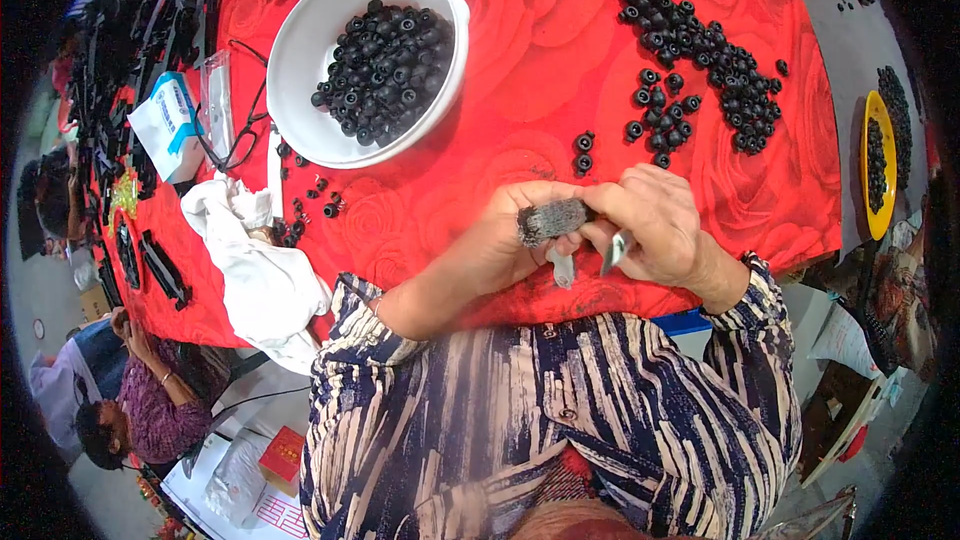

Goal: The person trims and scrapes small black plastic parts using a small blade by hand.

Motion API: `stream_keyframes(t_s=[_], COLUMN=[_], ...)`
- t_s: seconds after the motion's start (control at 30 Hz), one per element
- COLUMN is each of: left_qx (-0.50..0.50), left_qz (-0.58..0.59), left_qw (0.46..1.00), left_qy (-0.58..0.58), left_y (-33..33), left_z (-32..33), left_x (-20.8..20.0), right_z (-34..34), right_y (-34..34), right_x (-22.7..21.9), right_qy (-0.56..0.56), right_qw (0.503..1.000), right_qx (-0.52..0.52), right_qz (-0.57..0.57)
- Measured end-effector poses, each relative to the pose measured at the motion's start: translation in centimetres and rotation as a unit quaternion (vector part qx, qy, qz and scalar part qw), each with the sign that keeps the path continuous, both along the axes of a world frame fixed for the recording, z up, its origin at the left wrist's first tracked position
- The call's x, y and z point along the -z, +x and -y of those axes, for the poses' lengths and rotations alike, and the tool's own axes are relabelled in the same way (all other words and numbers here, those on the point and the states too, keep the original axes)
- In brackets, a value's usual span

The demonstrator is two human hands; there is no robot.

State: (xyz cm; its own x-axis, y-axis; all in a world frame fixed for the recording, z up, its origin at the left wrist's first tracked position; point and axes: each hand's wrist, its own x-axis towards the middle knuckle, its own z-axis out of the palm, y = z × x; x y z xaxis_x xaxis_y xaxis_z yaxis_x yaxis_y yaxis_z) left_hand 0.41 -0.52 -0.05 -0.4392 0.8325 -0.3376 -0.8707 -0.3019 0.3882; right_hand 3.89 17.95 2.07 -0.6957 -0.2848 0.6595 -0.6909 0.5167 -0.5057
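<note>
My left hand [490, 248] is closed, with a dark grey, bristly block like a brush head [552, 223] at its fingers. Against that block's right end press the curled fingers of my right hand [650, 220]. A narrow shiny metal blade-like tool [616, 251] sticks out below the right fingers. Under the brush hangs a small pale, translucent scrap [563, 269]; which hand holds it cannot be told. Anything small between the fingertips is hidden. Just beyond my hands lie a few round black parts with holes [584, 152].
A white bowl [456, 90] of black parts stands at far left. Loose black parts [700, 55] spread over the red tablecloth [520, 20] at far right. A white cloth [255, 260], eyeglasses [243, 145] and a packet [170, 125] lie left. A yellow dish [880, 225] sits right; another person [165, 390] sits lower left.
</note>
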Motion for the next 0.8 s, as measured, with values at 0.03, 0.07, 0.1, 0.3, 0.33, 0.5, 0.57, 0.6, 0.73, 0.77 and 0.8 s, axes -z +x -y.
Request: stream_keyframes(t_s=[0.03,0.07,0.1,0.3,0.33,0.5,0.57,0.6,0.73,0.77,0.8], left_qx=[0.005,0.009,0.008,0.023,0.007,-0.205,-0.291,-0.325,-0.420,-0.417,-0.413], left_qz=[0.006,0.012,0.010,-0.050,-0.089,-0.561,-0.643,-0.676,-0.620,-0.628,-0.636], left_qw=[1.000,1.000,1.000,0.998,0.996,0.776,0.658,0.602,0.548,0.533,0.517], left_qy=[0.010,0.021,0.021,-0.017,-0.025,-0.202,-0.264,-0.275,-0.372,-0.384,-0.396], left_y=[-0.2,-0.3,-0.2,0.0,-0.3,-1.8,-2.7,-3.5,-5.7,-6.3,-6.7], left_z=[0.0,0.0,0.1,0.2,0.3,1.0,2.5,2.8,3.9,4.4,4.7], left_x=[0.1,0.2,0.2,-0.8,-1.4,-5.1,-6.5,-6.7,-7.3,-7.0,-6.8], right_z=[0.1,0.1,0.2,-1.2,-1.3,-1.1,-0.8,-0.9,0.0,0.3,0.5], right_y=[0.0,0.0,0.1,-0.4,-0.6,-1.1,-1.2,-1.1,-0.9,-0.9,-0.9], right_x=[-0.1,-0.2,-0.2,-1.5,-1.4,0.1,0.1,0.3,0.6,0.4,0.3], right_qy=[0.004,0.004,-0.004,0.014,-0.004,0.121,0.137,0.158,0.180,0.196,0.211], right_qw=[1.000,1.000,1.000,0.999,1.000,0.990,0.987,0.983,0.976,0.971,0.966], right_qx=[0.002,0.002,0.002,-0.016,0.002,0.064,0.068,0.080,0.095,0.106,0.118], right_qz=[0.027,0.025,0.027,0.036,0.029,0.037,0.041,0.050,0.081,0.085,0.089])
